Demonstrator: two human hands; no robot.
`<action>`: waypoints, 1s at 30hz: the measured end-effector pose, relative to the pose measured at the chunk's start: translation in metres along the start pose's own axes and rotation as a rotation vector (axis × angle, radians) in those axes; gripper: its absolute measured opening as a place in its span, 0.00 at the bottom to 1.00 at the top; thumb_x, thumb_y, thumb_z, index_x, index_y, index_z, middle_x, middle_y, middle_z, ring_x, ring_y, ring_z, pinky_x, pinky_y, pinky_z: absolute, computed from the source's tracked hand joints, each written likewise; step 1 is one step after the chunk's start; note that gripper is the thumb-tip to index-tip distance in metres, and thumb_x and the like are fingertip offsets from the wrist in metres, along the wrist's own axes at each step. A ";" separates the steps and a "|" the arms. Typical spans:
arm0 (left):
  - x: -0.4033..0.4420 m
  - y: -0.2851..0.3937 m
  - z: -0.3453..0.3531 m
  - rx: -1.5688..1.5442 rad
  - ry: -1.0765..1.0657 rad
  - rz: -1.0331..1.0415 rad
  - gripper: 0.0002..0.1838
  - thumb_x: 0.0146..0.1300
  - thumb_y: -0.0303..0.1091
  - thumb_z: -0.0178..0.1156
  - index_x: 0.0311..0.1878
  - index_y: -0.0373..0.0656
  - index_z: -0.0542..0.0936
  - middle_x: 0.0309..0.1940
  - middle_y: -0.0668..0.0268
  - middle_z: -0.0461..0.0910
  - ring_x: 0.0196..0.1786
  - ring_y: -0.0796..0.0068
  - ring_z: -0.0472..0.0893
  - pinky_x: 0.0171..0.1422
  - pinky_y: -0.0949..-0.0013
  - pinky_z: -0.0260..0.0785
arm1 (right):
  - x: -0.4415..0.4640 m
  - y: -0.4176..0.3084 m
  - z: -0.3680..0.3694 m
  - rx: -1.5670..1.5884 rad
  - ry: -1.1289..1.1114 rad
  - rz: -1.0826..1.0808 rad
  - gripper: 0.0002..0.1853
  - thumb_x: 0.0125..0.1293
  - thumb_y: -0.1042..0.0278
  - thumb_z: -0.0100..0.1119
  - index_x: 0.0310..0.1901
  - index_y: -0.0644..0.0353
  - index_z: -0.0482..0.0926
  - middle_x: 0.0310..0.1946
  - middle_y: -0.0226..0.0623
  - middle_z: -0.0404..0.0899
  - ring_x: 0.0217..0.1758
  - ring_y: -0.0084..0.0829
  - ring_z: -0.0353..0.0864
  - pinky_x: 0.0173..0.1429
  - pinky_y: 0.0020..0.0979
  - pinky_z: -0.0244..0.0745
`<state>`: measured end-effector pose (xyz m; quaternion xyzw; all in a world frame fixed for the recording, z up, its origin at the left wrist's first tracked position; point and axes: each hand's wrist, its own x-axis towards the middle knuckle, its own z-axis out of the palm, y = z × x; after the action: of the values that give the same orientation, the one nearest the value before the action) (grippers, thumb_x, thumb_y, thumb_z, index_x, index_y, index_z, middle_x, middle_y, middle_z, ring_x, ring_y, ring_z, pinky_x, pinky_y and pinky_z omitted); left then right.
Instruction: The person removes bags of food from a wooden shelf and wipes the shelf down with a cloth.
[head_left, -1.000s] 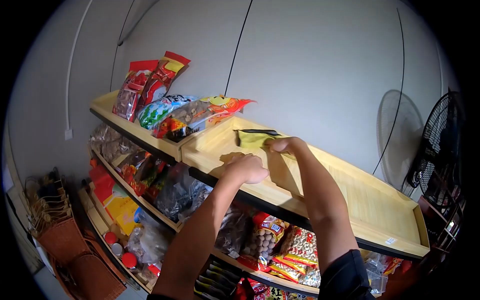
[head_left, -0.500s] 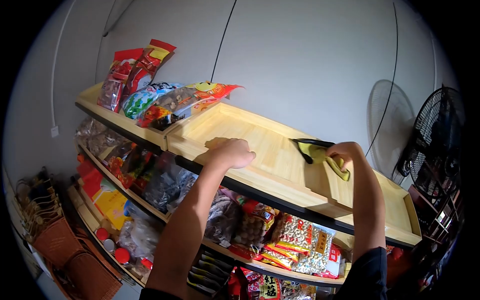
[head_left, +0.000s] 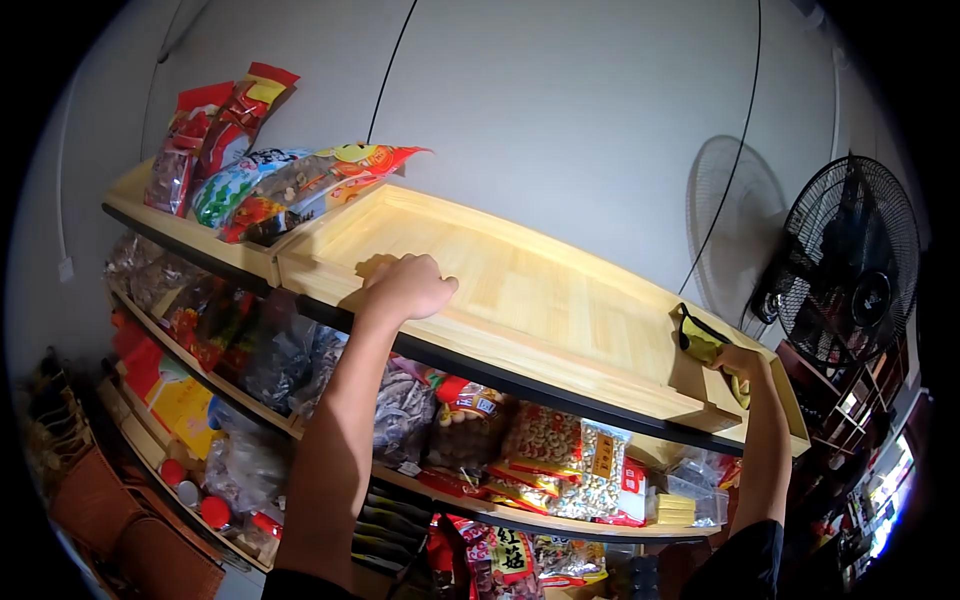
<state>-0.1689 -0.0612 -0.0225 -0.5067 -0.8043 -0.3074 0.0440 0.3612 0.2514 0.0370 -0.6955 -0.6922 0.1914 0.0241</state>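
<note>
A pale wooden tray (head_left: 540,275) forms the top of the shelf unit. My left hand (head_left: 408,288) is curled closed over the tray's front edge near its left end; whether anything is inside the fingers is hidden. Near the tray's right end, my right hand (head_left: 742,365) grips a yellow-green cloth (head_left: 702,343) with a black edge. Part of the cloth lies against the tray's back right corner, and another part hangs below the fingers.
Snack bags (head_left: 310,185) fill the tray on the left. Lower shelves hold packaged nuts (head_left: 545,440), red-lidded jars (head_left: 214,512) and a plastic box (head_left: 690,505). A black fan (head_left: 850,260) stands at the right, and brown baskets (head_left: 140,525) are at lower left.
My right hand has moved the cloth rightward along the tray to its right end. My left hand stays on the front edge. The view has shifted to the right.
</note>
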 end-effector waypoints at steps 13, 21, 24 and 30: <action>-0.003 0.001 -0.004 -0.012 -0.011 0.035 0.21 0.59 0.51 0.55 0.32 0.40 0.86 0.36 0.48 0.84 0.44 0.46 0.84 0.55 0.52 0.73 | -0.119 -0.068 0.062 -0.384 0.036 -0.445 0.32 0.67 0.36 0.55 0.48 0.63 0.83 0.36 0.42 0.83 0.38 0.33 0.78 0.46 0.36 0.72; -0.001 -0.002 -0.001 0.002 -0.063 0.002 0.20 0.59 0.51 0.53 0.37 0.49 0.88 0.37 0.54 0.86 0.47 0.50 0.83 0.57 0.56 0.72 | -0.136 -0.046 0.105 0.060 0.396 -0.689 0.23 0.69 0.48 0.54 0.43 0.64 0.82 0.35 0.50 0.84 0.40 0.43 0.83 0.47 0.39 0.74; -0.003 0.002 -0.005 -0.009 -0.102 0.030 0.21 0.57 0.50 0.53 0.36 0.44 0.87 0.40 0.52 0.85 0.48 0.46 0.83 0.58 0.55 0.72 | -0.136 -0.047 0.110 0.093 0.487 -0.666 0.20 0.68 0.53 0.54 0.40 0.65 0.82 0.30 0.52 0.82 0.35 0.49 0.82 0.42 0.42 0.74; 0.008 -0.010 0.006 -0.011 -0.143 0.117 0.19 0.56 0.49 0.54 0.39 0.50 0.87 0.40 0.57 0.86 0.48 0.54 0.83 0.55 0.59 0.73 | -0.142 -0.050 0.109 0.040 0.537 -0.640 0.19 0.66 0.53 0.55 0.37 0.66 0.80 0.33 0.55 0.81 0.39 0.54 0.81 0.45 0.45 0.73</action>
<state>-0.1794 -0.0546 -0.0287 -0.5737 -0.7727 -0.2718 0.0017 0.2857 0.0900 -0.0154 -0.4698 -0.8386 -0.0006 0.2758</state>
